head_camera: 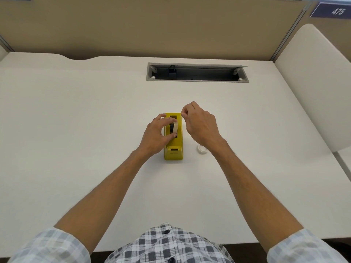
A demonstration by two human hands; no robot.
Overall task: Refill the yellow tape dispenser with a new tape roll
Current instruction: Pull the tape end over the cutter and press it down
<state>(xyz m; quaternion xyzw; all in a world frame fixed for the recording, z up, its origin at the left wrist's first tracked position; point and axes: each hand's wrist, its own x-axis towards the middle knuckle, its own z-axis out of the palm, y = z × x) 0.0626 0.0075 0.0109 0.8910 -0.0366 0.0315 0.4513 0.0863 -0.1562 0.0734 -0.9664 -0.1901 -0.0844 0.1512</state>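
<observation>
A checked shirt (167, 245) in grey and white is seen at the bottom edge, with rolled sleeves on both sides. Two bare forearms are stretched forward over a plain white counter (76, 130).

Near the middle of the counter, a yellow tape dispenser (173, 145) is stood lengthwise, its cutter end turned towards the person. A small white ring, seemingly an empty tape core (201, 149), is laid on the counter just to the right of the dispenser, partly hidden by the right wrist.

The left hand (155, 135) is placed against the left side of the dispenser, and its thumb and fingers are curled around a tape roll (175, 128), pale with a dark centre, which is held upright in the dispenser's open well. Whether the roll is fully seated there cannot be told.

The right hand (201, 124) is held just beside the far right corner of the dispenser, with thumb and forefinger pinched together. Something small and pale is gripped at the fingertips, possibly the loose end of the tape, though it is too small to be made out.

Farther back, an open grey cable tray (197, 72) is set into the counter. Behind it, a tan partition (152, 25) is raised, and a label reading 475 (338, 10) is fixed at upper right.
</observation>
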